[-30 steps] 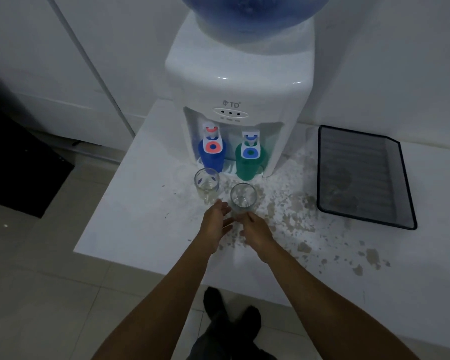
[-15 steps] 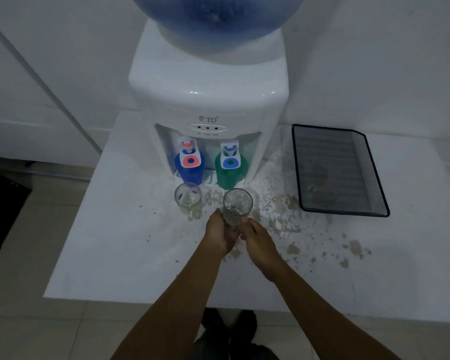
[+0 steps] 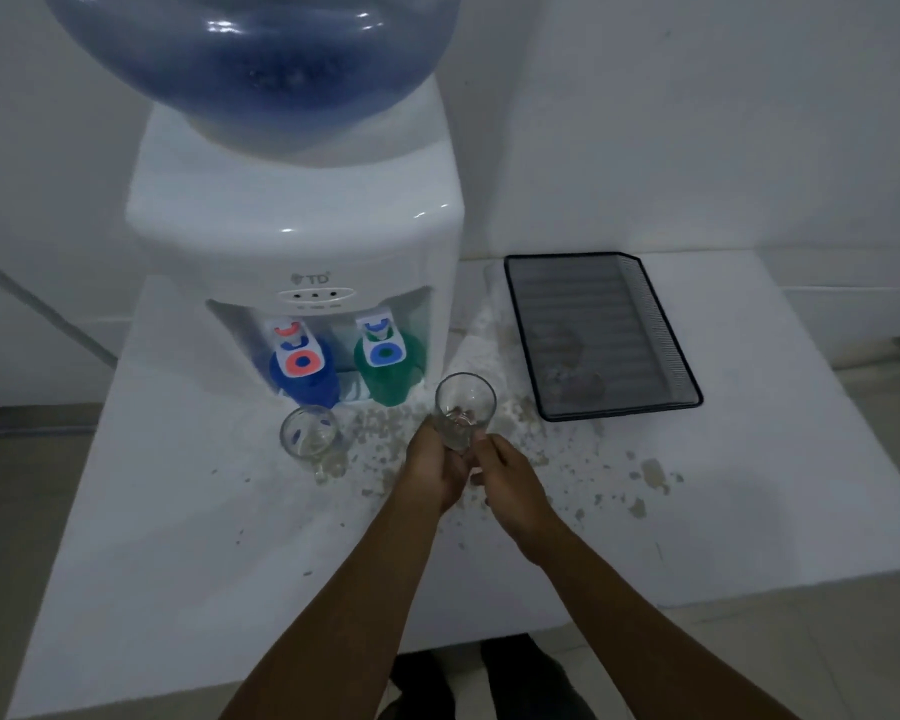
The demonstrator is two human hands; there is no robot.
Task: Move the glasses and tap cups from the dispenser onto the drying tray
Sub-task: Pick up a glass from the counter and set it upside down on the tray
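A clear glass (image 3: 464, 407) is raised off the white counter, tilted slightly, in front of the dispenser (image 3: 302, 241). My left hand (image 3: 434, 472) grips its base from the left, and my right hand (image 3: 510, 485) touches the base from the right. A second clear glass (image 3: 310, 438) stands on the counter below the red tap. A blue cup (image 3: 305, 379) hangs under the red tap and a green cup (image 3: 390, 371) under the blue tap. The black mesh drying tray (image 3: 689, 387) lies to the right with nothing on it.
The white counter (image 3: 178, 511) is flaked and stained around the dispenser's front. A large blue water bottle (image 3: 250, 59) sits on top of the dispenser. White walls stand behind. The counter's front edge is near my feet.
Both hands closed on the right glass and lifted it off the counter, up and slightly right. My head moved closer and left.
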